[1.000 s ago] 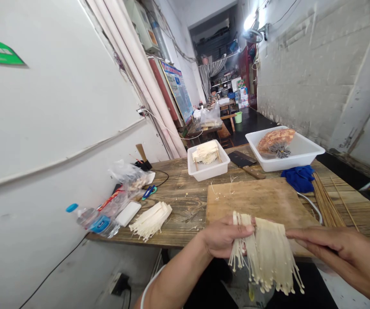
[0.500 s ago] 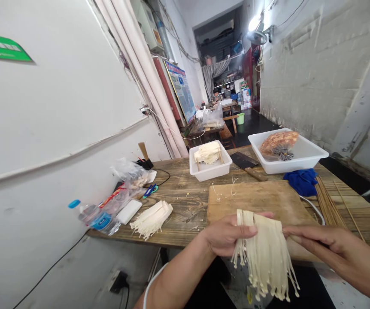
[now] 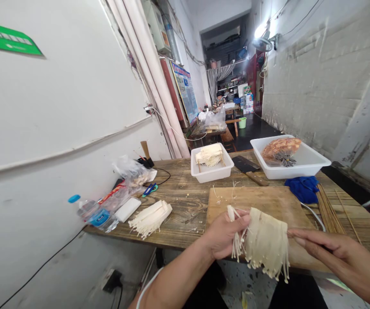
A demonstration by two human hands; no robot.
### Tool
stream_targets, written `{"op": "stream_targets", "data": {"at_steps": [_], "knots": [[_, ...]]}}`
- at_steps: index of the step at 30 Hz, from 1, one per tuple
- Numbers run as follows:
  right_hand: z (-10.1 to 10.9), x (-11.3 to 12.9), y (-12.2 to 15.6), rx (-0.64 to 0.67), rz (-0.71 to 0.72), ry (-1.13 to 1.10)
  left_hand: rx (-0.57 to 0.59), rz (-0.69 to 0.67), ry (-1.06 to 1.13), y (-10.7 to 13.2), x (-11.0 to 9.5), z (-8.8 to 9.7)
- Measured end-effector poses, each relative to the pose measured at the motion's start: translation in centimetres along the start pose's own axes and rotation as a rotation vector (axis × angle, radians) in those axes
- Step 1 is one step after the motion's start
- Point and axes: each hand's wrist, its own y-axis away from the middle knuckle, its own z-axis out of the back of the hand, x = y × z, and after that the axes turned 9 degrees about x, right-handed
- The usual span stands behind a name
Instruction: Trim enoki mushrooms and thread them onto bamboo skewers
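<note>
My left hand (image 3: 225,234) is closed on a small bunch of enoki mushrooms (image 3: 235,244), thumb on top. Just right of it a flat row of enoki mushrooms (image 3: 266,240) hangs caps down over the near part of the wooden cutting board (image 3: 256,197). My right hand (image 3: 336,246) pinches at that row's right edge, on what looks like the end of a thin skewer; most of it is hidden by the stems and fingers. Another pile of enoki mushrooms (image 3: 151,218) lies on the table to the left.
Behind the board stand a white tray (image 3: 211,175) of skewered enoki, a cleaver (image 3: 245,164) and a larger white tray (image 3: 296,170) with bagged food. A blue cloth (image 3: 302,189) and bamboo skewers (image 3: 329,210) lie right. A water bottle (image 3: 98,214) and scissors (image 3: 150,189) are left.
The hanging row of mushrooms has lifted and turned flatter toward me. My left hand has shifted left relative to it, holding a small bunch apart. My right hand stays at the right edge.
</note>
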Motion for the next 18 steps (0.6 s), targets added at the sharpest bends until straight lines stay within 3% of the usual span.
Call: {"op": "stream_targets", "data": {"at_steps": [4,8,18], "knots": [[-0.2,-0.7,0.1,0.073,-0.037,-0.033,-0.088,-0.093,-0.069,0.1,0.3,-0.9],[-0.4,-0.8,0.3,0.113,-0.072,-0.046,-0.139,-0.064,-0.099,0.2,0.3,-1.2],[-0.4,2.2,-0.8,0.233,-0.083,-0.049,-0.167,-0.003,-0.181,0.4,-0.1,-0.3]]}}
